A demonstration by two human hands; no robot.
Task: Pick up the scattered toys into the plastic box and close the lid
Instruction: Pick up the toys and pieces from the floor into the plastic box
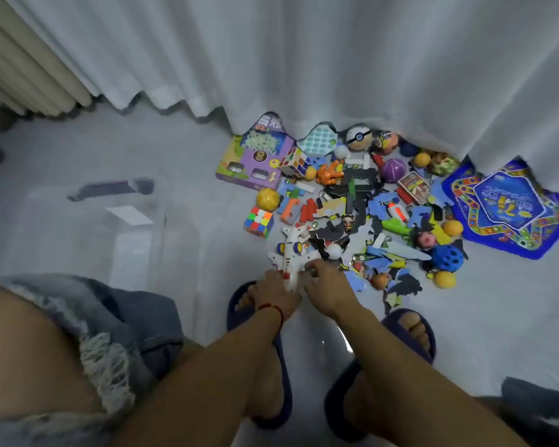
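A heap of scattered toys (362, 208) lies on the pale floor under the white curtain. At its near edge sits a white toy airplane (291, 253). My left hand (276, 293) grips the plane's tail end, and my right hand (328, 287) holds the plane's right side near the wing. The clear plastic box (110, 240) stands open on the floor to the left, with a grey handle piece (113, 188) at its far rim. Its lid is hard to make out.
A purple toy carton (255, 156), two colour cubes (259, 222), several balls and a blue game mat (507, 208) surround the heap. White curtains (304, 59) hang behind. My feet in dark slippers (410, 330) stand just below the toys; my knee fills the lower left.
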